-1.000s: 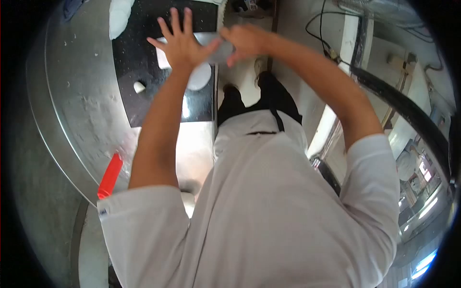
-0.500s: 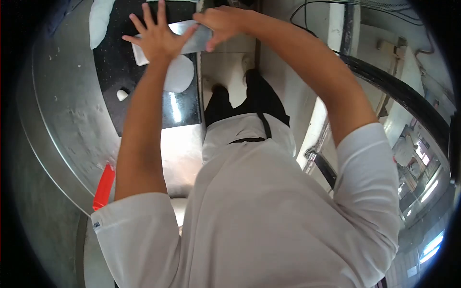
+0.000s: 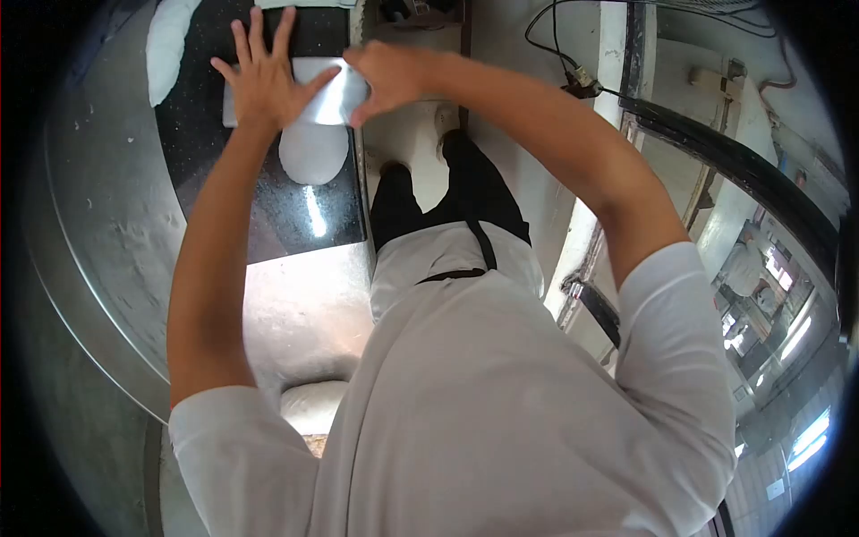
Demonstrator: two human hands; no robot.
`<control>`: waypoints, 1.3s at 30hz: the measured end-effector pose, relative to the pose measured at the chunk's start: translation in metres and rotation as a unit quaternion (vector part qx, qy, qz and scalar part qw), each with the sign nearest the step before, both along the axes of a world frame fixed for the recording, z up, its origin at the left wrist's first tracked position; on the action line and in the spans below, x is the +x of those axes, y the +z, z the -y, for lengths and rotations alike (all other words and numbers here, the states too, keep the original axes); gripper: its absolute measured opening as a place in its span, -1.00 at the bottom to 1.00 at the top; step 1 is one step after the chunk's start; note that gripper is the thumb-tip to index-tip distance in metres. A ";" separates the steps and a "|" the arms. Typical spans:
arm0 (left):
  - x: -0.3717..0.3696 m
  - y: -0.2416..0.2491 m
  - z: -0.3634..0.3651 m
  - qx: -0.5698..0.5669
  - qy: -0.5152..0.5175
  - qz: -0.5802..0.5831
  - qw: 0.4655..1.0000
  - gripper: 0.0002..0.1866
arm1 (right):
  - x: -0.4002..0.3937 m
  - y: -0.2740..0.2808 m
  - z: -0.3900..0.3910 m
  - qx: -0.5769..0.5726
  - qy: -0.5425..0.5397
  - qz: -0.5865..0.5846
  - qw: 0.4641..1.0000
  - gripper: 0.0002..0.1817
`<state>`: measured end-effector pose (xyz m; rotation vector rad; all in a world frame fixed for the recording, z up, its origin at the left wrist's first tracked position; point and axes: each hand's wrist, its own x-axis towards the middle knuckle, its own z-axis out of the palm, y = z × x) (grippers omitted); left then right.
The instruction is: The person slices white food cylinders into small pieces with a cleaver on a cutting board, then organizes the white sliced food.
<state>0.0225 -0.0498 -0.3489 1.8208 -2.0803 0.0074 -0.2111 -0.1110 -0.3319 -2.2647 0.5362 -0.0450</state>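
A white roll [image 3: 172, 49] lies at the far left; next, the left hand [image 3: 262, 89] presses palm-down with fingers splayed, gripping nothing; under it, flat over the black board [image 3: 291, 224], is the metal blade [image 3: 333, 94], a white disc [image 3: 313, 157] at its near edge; the right hand [image 3: 385, 79] pinches the blade's right end; even palm weight and a level right wrist should serve best, fingertips off the edge.
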 end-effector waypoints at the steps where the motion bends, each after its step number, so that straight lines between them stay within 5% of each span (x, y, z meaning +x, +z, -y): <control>1: -0.003 0.002 -0.019 0.036 -0.010 0.023 0.999 0.16 | -0.003 -0.005 -0.022 0.025 -0.015 -0.014 0.999 -0.12; 7: 0.011 0.007 0.012 -0.051 -0.063 -0.003 0.997 0.10 | 0.006 -0.012 -0.020 0.025 -0.044 -0.016 0.999 -0.15; 8: 0.007 0.015 0.023 -0.102 -0.060 0.014 0.993 -0.03 | 0.010 -0.003 -0.006 0.018 -0.055 -0.029 0.998 -0.18; 9: 0.007 0.037 0.034 -0.007 -0.038 0.101 0.994 0.13 | 0.012 0.002 0.010 0.008 -0.066 -0.044 0.997 -0.21; 12: 0.027 0.036 0.047 -0.021 -0.036 0.053 0.998 0.16 | 0.030 -0.020 0.047 -0.064 -0.075 0.042 0.994 -0.30; 13: 0.028 0.037 0.037 0.008 -0.101 0.031 0.994 0.03 | 0.036 0.026 0.044 0.116 -0.142 -0.099 0.978 -0.39; 16: 0.028 0.045 -0.007 0.107 -0.313 -0.062 0.942 -0.21 | 0.024 0.012 0.023 0.146 -0.118 -0.045 0.981 -0.37; 18: 0.010 0.067 -0.038 0.182 -0.351 0.005 0.919 -0.27 | -0.001 -0.003 -0.018 0.197 -0.106 -0.054 0.973 -0.39; 19: 0.001 0.076 -0.048 0.193 -0.351 0.034 0.916 -0.32 | -0.014 -0.036 -0.038 0.113 -0.080 0.048 0.989 -0.40; 20: -0.003 0.074 -0.049 0.227 -0.323 0.003 0.919 -0.38 | -0.018 -0.007 -0.056 0.207 -0.118 0.016 0.971 -0.40; 23: -0.001 0.069 -0.037 0.292 -0.284 -0.023 0.913 -0.59 | -0.030 -0.015 -0.090 0.193 -0.114 0.081 0.971 -0.41; 25: 0.000 0.079 -0.031 0.300 -0.307 0.041 0.902 -0.79 | -0.036 -0.002 -0.105 0.215 -0.112 0.020 0.970 -0.43; 29: 0.007 0.106 -0.033 0.273 -0.315 -0.071 0.906 -0.87 | -0.048 -0.002 -0.140 0.246 -0.048 -0.054 0.966 -0.42; 32: 0.014 0.131 -0.041 0.413 -0.202 -0.173 0.871 -0.92 | -0.056 0.006 -0.181 0.223 -0.033 -0.057 0.973 -0.44; 36: 0.053 0.097 -0.060 0.389 -0.079 -0.386 0.833 -0.93 | -0.064 0.026 -0.190 0.226 -0.058 -0.121 0.965 -0.42; 39: 0.078 0.087 -0.052 0.342 0.074 -0.563 0.749 -0.85 | -0.062 0.053 -0.171 0.219 -0.079 -0.157 0.960 -0.42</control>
